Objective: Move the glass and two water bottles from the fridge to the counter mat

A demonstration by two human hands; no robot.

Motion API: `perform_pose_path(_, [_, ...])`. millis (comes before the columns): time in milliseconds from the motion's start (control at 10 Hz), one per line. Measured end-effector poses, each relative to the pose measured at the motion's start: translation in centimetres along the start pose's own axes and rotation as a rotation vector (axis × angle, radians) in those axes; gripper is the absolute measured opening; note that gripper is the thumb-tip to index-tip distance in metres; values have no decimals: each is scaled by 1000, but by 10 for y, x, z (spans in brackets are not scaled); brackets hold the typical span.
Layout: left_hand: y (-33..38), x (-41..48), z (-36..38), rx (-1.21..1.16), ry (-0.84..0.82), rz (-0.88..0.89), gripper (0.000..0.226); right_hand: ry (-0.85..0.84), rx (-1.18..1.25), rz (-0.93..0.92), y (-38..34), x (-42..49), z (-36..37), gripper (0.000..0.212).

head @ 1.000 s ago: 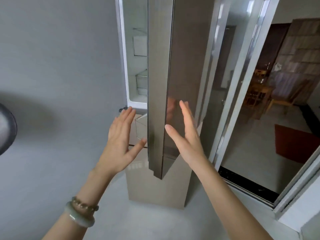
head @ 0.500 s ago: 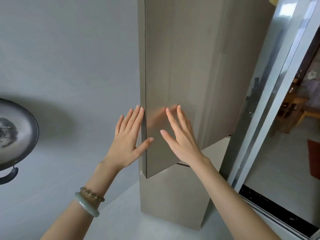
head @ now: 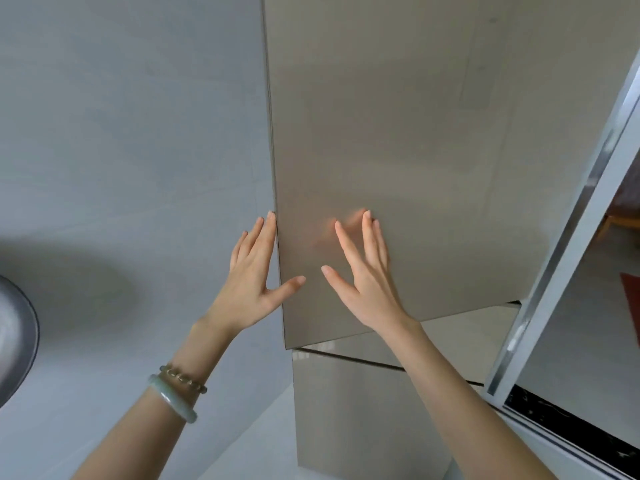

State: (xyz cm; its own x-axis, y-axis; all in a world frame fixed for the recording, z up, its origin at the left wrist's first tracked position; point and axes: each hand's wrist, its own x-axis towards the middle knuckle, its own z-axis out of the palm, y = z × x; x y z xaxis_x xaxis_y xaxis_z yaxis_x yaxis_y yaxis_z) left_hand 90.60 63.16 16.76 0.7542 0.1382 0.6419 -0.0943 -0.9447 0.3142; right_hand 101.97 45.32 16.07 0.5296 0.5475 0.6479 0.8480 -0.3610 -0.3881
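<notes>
I count two fridge doors: one upper door (head: 398, 133), one lower door (head: 363, 410) beneath it. Two hands of mine: my left hand (head: 251, 289) at the upper door's left edge, my right hand (head: 367, 289) on its face. Two bracelets, below-left of that door: one pale bangle (head: 173, 398), one beaded bracelet (head: 183, 377). One round metal pan (head: 14, 341) far to its left, one sliding-door frame (head: 568, 244) to its right.

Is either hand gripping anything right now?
No, the left hand and right hand both show straight, spread fingers at the fridge door, with nothing held.
</notes>
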Motion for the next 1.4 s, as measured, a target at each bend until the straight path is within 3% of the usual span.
perform_pose_path(600, [-109,117,52,-119,-17,-60,101,30,-155,18,58,99,69,75])
perform_pose_path(1400, [-145,181,106,-324,42,-16,107,139,-235,6,99,142,110,79])
